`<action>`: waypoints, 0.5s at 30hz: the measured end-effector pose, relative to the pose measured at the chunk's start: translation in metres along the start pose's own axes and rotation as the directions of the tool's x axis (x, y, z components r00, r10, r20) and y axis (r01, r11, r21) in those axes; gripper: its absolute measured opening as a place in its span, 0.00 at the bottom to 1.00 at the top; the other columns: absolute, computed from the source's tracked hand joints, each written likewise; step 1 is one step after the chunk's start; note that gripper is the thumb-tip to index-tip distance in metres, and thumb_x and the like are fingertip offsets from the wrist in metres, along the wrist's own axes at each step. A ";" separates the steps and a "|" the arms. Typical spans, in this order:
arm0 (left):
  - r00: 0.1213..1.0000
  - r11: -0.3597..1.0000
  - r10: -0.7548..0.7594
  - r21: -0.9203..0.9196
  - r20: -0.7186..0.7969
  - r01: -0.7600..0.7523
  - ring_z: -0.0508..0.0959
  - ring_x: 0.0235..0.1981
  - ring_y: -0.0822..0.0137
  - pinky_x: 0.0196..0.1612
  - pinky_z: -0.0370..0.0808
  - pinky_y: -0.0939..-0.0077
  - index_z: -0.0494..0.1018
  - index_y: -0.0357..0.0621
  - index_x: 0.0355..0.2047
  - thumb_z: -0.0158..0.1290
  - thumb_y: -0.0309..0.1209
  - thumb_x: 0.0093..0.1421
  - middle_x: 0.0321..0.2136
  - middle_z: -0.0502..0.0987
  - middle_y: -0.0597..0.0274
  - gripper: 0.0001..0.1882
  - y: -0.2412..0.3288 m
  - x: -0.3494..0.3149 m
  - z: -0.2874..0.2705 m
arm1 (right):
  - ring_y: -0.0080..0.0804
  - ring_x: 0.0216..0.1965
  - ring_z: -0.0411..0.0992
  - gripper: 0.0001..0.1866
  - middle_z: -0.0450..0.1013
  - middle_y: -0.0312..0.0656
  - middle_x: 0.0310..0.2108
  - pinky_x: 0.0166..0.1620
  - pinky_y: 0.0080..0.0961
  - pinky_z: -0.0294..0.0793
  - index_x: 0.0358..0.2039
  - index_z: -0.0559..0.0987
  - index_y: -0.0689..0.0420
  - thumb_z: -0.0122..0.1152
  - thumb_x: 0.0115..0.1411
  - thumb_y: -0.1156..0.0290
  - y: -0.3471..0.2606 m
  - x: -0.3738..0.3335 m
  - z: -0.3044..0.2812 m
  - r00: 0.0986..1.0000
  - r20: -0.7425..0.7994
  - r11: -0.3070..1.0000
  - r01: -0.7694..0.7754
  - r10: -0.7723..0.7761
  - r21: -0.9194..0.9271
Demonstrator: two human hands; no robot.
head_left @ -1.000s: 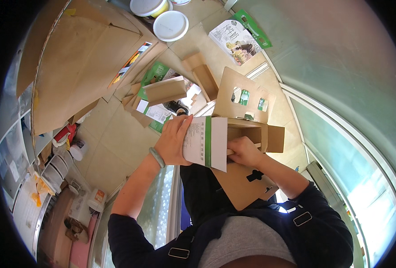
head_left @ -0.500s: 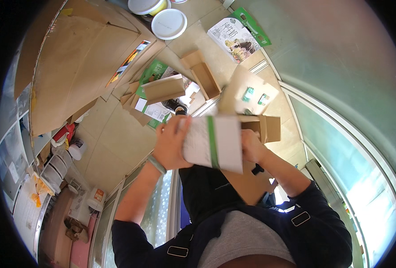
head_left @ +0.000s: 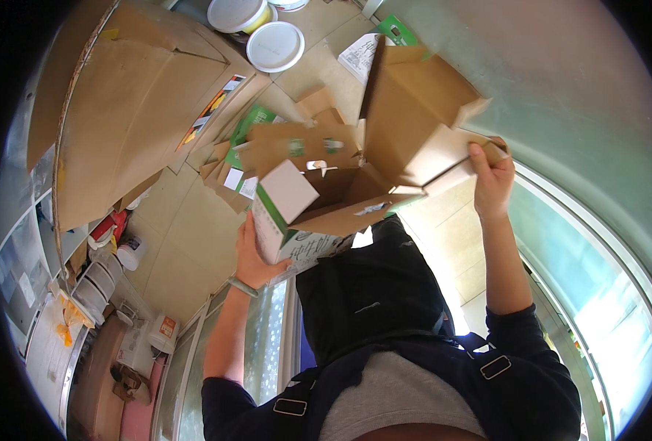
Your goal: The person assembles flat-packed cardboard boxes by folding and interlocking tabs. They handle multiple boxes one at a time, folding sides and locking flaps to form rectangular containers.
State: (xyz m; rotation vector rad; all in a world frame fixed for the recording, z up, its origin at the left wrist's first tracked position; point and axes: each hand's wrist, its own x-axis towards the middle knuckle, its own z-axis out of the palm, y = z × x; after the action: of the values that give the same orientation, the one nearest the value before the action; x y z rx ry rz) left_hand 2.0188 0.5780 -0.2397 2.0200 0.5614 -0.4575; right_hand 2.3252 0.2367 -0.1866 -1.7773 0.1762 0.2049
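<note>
Nearest us is our grey top (head_left: 392, 397), framed by a dark jacket (head_left: 535, 367) with buckled straps, and beyond it our dark trousers (head_left: 370, 294). Just past them, toward the left, we have the white-and-green carton (head_left: 271, 220) tilted in front of us, its top open and its brown inside showing.

Our left hand (head_left: 256, 256), a pale bracelet (head_left: 243, 287) at its wrist, is partly curled round the carton's near left corner, with the thumb on the printed face and the fingers along the side. On the right, our right hand (head_left: 493, 180) is raised well apart from the left one, thumb and fingers closed on the edge of a folded brown cardboard piece (head_left: 406, 110). That piece stands tilted over the carton's right end, slightly blurred; we cannot tell whether the two are joined.

Farther off, left of centre, green printed cardboard (head_left: 246, 132) lies on the tiled floor (head_left: 186, 213), partly hidden by the carton. On the far left rises a large cardboard box (head_left: 135, 103), and on the right runs a frosted glass panel (head_left: 561, 88). Farthest away, we see a white-lidded tub (head_left: 275, 45) on the floor.
</note>
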 end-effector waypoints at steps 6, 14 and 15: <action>0.990 0.951 0.009 -0.306 -0.141 -0.052 0.57 0.63 0.49 0.66 0.52 0.59 0.35 0.31 0.69 0.71 0.35 0.31 0.57 0.56 0.43 0.72 -0.017 -0.029 0.001 | 0.16 0.34 0.69 0.11 0.76 0.35 0.32 0.40 0.14 0.70 0.39 0.75 0.64 0.66 0.61 0.71 0.004 0.046 0.008 0.950 -0.014 0.935 0.305 -0.313 -0.181; 0.965 0.959 0.204 0.232 -0.164 -0.163 0.54 0.63 0.39 0.64 0.55 0.50 0.35 0.30 0.68 0.75 0.43 0.30 0.62 0.53 0.36 0.75 0.008 -0.064 -0.037 | 0.48 0.55 0.68 0.29 0.72 0.48 0.53 0.56 0.34 0.69 0.58 0.72 0.56 0.69 0.55 0.68 0.047 0.040 0.051 0.794 0.607 0.547 0.518 -0.022 -0.658; 0.955 0.950 0.245 0.239 -0.168 -0.202 0.55 0.62 0.39 0.64 0.54 0.47 0.37 0.32 0.69 0.75 0.47 0.28 0.62 0.53 0.36 0.76 0.013 -0.062 -0.040 | 0.48 0.55 0.69 0.29 0.73 0.46 0.53 0.58 0.35 0.67 0.58 0.71 0.55 0.69 0.55 0.70 0.041 0.032 0.055 0.803 0.586 0.590 0.527 -0.109 -0.612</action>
State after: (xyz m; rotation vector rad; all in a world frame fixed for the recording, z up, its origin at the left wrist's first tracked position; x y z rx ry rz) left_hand 1.9788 0.5949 -0.1786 2.3263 0.4042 -0.1885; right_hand 2.3450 0.2814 -0.2445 -2.4801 -0.7426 0.5119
